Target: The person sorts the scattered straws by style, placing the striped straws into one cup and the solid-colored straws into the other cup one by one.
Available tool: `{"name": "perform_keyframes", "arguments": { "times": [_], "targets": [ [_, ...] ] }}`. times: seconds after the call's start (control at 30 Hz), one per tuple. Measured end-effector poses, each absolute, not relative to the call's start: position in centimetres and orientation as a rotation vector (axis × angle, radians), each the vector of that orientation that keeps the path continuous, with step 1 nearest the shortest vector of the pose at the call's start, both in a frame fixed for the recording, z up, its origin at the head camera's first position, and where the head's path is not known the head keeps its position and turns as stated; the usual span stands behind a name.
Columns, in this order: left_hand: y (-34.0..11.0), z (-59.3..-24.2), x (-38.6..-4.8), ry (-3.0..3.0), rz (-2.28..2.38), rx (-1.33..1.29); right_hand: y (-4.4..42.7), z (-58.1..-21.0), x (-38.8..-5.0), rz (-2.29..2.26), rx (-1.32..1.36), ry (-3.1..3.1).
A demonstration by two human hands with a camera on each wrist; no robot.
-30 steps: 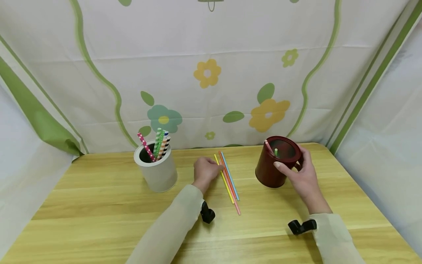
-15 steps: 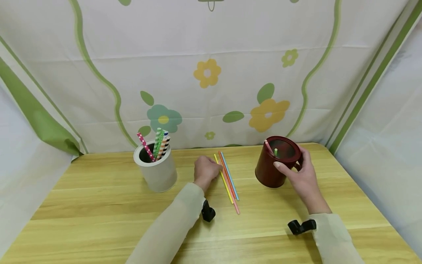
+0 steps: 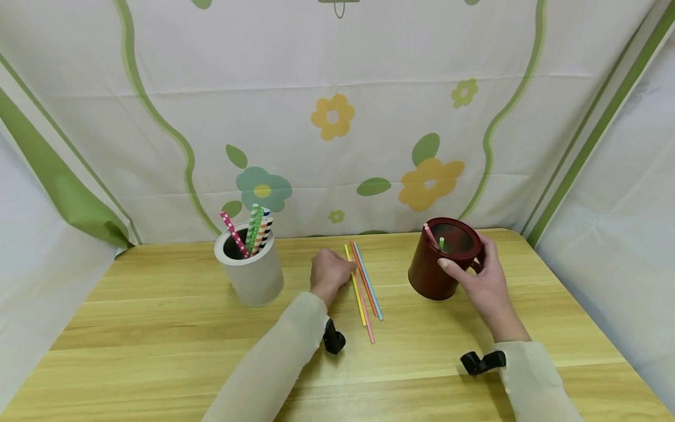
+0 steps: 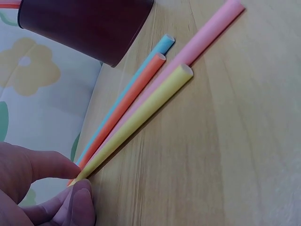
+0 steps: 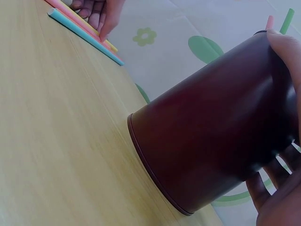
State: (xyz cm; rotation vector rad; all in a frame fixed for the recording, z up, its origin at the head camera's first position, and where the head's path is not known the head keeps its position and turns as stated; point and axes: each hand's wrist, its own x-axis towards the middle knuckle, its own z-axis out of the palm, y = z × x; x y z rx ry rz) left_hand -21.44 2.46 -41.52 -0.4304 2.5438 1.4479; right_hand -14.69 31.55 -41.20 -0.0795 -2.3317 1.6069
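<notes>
My left hand (image 3: 329,272) pinches the yellow straw (image 4: 141,115) near its far end, with thumb and finger meeting on it in the left wrist view. A pink straw (image 4: 211,35) lies against the yellow one; whether the fingers also hold it I cannot tell. Just right of these, an orange straw (image 3: 368,291) and a blue straw (image 3: 372,291) lie on the table. My right hand (image 3: 485,287) grips a dark red mug (image 3: 429,269) standing upright, thumb at the rim and fingers round the handle side. A pink straw and a green straw (image 5: 288,21) stick out of the mug.
A white cup (image 3: 255,281) at the left holds several patterned straws (image 3: 255,231). The wooden table (image 3: 158,328) meets a flowered cloth (image 3: 337,164) at its back edge, and more cloth hangs at both sides.
The near ends of the yellow and pink straws have swung left, away from the orange and blue ones. My left hand has barely shifted; the right hand and mug stay put.
</notes>
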Motion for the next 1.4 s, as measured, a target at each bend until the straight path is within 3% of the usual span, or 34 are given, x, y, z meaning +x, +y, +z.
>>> {"name": "perform_keyframes", "arguments": {
  "times": [0.53, 1.4],
  "targets": [
    [2.5, -41.5, -21.4, 2.538, 1.482, -0.452, 31.7, -41.2, -14.8, 1.603, -0.075, -2.325],
    [1.1, -39.2, -19.9, 2.053, 2.077, -0.434, 31.5, -41.2, -14.6, 1.576, -0.106, -2.344]
  ]
}}
